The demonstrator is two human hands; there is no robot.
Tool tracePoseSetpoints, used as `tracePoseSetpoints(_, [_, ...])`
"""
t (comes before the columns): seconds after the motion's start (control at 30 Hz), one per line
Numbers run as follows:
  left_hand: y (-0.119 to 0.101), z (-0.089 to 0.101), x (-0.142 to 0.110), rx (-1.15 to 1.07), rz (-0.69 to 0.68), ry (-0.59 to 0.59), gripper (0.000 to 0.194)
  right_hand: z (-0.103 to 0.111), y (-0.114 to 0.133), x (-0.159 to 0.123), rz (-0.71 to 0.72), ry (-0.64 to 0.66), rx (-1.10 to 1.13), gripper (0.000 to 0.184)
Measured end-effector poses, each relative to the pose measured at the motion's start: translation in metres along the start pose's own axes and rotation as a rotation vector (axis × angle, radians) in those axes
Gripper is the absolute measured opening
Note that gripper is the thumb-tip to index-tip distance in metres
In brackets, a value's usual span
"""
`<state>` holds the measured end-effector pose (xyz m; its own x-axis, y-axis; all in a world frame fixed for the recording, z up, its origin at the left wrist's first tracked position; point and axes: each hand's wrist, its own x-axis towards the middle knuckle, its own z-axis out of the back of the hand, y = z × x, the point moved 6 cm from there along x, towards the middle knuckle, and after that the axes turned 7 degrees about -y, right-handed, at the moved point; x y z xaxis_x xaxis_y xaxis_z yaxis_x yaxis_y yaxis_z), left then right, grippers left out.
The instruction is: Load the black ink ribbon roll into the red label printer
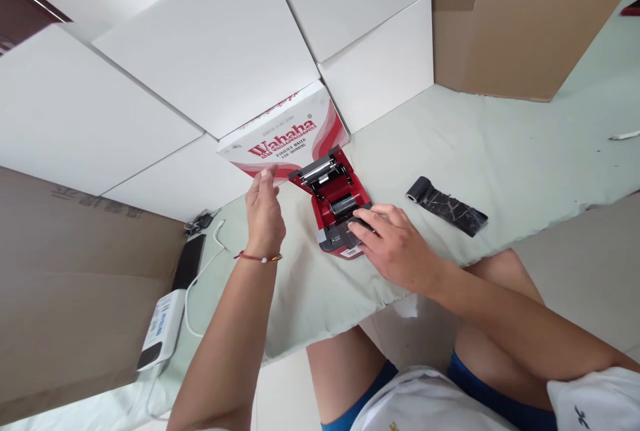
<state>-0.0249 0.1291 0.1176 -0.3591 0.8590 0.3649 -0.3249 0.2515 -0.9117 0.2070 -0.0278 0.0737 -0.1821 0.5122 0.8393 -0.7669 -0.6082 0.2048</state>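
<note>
A small red and black label printer [345,201] stands on the cloth-covered table with its lid [323,171] raised and a dark, shiny roll [343,204] inside. My right hand [397,244] is at the printer's front right, its fingers closed on a dark strip of film [350,234] lying over the front edge. The underside of those fingers is hidden. My left hand [265,207] is raised beside the lid's left corner, fingers loosely bent and holding nothing; a small gap seems to separate it from the lid. To the right lies a partly unrolled black ribbon roll [445,204], creased.
Behind the printer stands a white and red Wahaha carton [290,134], against stacked white boxes [240,37]. Cardboard boxes rise at the left [75,284] and right [515,17]. A white power strip [163,327] with a cable lies at the table's left.
</note>
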Motion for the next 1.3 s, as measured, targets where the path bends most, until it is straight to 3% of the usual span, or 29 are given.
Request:
tracePoseSetpoints(0.13, [-0.005, -0.023, -0.009, -0.167, -0.043, 0.207, 0.052, 0.007, 0.003, 0.006, 0.045, -0.081, 0.052, 0.021])
tracePoseSetpoints(0.23, [-0.006, -0.018, -0.025, -0.211, -0.066, 0.186, 0.052, 0.01, 0.004, 0.008, 0.045, -0.098, 0.073, 0.018])
tracePoseSetpoints(0.33, [-0.002, -0.004, -0.048, -0.145, -0.125, 0.154, 0.056, 0.01, 0.002, 0.007, 0.046, -0.08, 0.109, 0.016])
tracePoseSetpoints(0.5, [0.01, 0.004, -0.084, 0.021, -0.198, 0.276, 0.059, 0.008, -0.001, 0.0, 0.046, -0.035, 0.137, 0.019])
tracePoseSetpoints(0.83, [-0.002, 0.006, -0.098, 0.275, -0.435, 0.351, 0.051, 0.001, 0.002, 0.002, 0.044, -0.062, 0.136, 0.018])
tracePoseSetpoints(0.97, [0.002, 0.008, -0.098, 0.227, -0.302, 0.342, 0.04, 0.001, 0.002, 0.0, 0.045, -0.082, 0.129, 0.018])
tracePoseSetpoints(1.1, [0.023, 0.006, -0.105, -0.073, -0.076, 0.412, 0.038, 0.001, 0.0, 0.0, 0.046, -0.088, 0.148, 0.019])
tracePoseSetpoints(1.3, [0.049, 0.007, -0.108, -0.293, 0.136, 0.317, 0.08, -0.002, -0.006, 0.003, 0.01, -0.107, 0.213, 0.016])
